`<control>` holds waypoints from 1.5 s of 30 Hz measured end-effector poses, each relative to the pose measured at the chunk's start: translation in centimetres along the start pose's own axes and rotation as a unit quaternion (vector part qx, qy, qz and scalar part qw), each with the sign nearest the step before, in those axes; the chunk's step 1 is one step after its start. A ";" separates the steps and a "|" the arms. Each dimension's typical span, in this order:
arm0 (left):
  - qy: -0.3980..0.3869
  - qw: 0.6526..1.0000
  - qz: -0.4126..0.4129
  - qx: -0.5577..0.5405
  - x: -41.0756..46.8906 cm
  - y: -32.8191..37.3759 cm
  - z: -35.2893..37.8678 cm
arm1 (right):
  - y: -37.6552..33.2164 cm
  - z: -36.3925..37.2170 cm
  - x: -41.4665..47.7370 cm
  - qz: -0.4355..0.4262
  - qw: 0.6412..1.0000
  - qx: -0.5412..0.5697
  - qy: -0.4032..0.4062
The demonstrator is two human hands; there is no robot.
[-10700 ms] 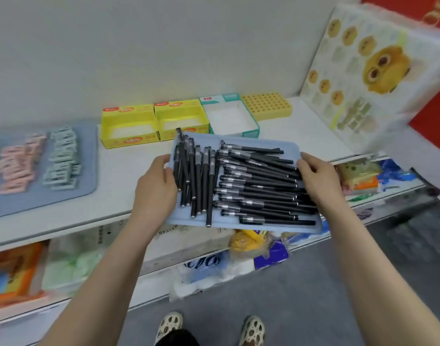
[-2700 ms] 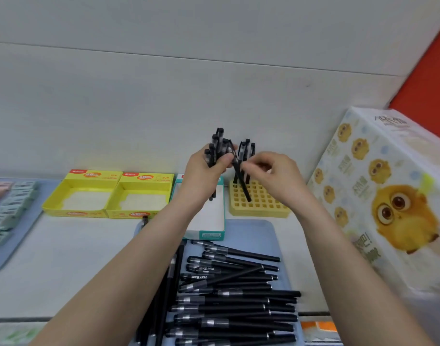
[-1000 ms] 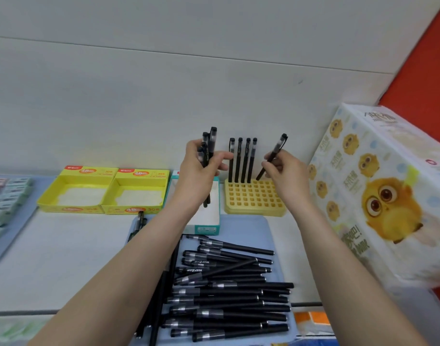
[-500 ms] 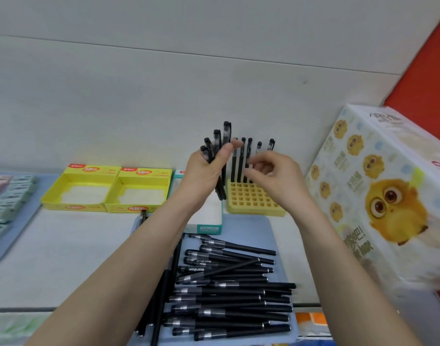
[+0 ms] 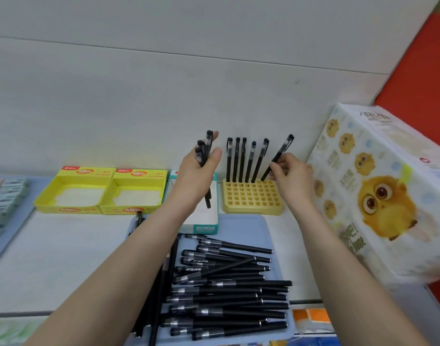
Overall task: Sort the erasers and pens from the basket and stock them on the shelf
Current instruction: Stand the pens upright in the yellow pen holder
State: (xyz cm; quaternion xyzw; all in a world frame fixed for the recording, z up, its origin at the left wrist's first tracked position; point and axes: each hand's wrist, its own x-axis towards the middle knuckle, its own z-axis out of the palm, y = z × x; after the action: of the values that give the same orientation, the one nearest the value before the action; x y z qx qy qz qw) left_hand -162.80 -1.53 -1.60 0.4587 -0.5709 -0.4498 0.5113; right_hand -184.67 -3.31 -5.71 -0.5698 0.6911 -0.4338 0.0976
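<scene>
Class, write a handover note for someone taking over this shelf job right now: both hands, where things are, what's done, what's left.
Left hand grips a bundle of pens. Right hand pinches one pen, tilted, its lower end at the yellow holder's back row.
Done: five pens stand in that row.
Left: the pile of pens on the blue tray; erasers lie at far left, two yellow boxes empty.

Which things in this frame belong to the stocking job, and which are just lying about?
Job: left hand gripping pen bundle; right hand pinching single pen; yellow rack; loose pens on blue tray; erasers; yellow boxes; teal box.
Lying about: owl-print pack; orange packet below shelf.
</scene>
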 end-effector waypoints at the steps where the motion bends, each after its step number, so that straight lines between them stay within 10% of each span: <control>1: -0.009 1.000 -0.020 -0.005 0.0 0.0 -0.1 | 0.1 0.4 0.1 0.000 1.000 -0.004 -0.006; 13: -0.036 0.999 0.017 0.030 -0.3 0.4 -0.3 | -2.4 -0.7 -1.1 -0.014 0.998 -0.062 0.003; 18: -0.086 0.994 0.050 0.047 -0.3 1.5 1.3 | -6.5 -1.7 -3.7 -0.126 0.971 0.060 -0.195; 25: -0.020 0.998 0.034 0.044 -0.3 0.6 1.5 | -1.7 -2.2 -1.1 0.008 1.000 0.021 -0.020; 40: -0.030 0.999 0.024 0.009 -0.4 -0.4 -0.6 | 0.1 0.1 -0.1 0.034 0.992 -0.118 -0.028; 45: -0.027 0.999 0.033 -0.029 -0.3 0.6 0.6 | -4.4 -2.3 -3.1 -0.032 0.999 -0.006 0.000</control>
State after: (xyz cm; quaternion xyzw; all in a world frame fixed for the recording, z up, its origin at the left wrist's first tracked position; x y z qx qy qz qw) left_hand -163.44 -1.11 -1.15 0.4123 -0.5863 -0.4613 0.5229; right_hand -182.00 0.63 -2.24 -0.5924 0.6749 -0.4326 0.0804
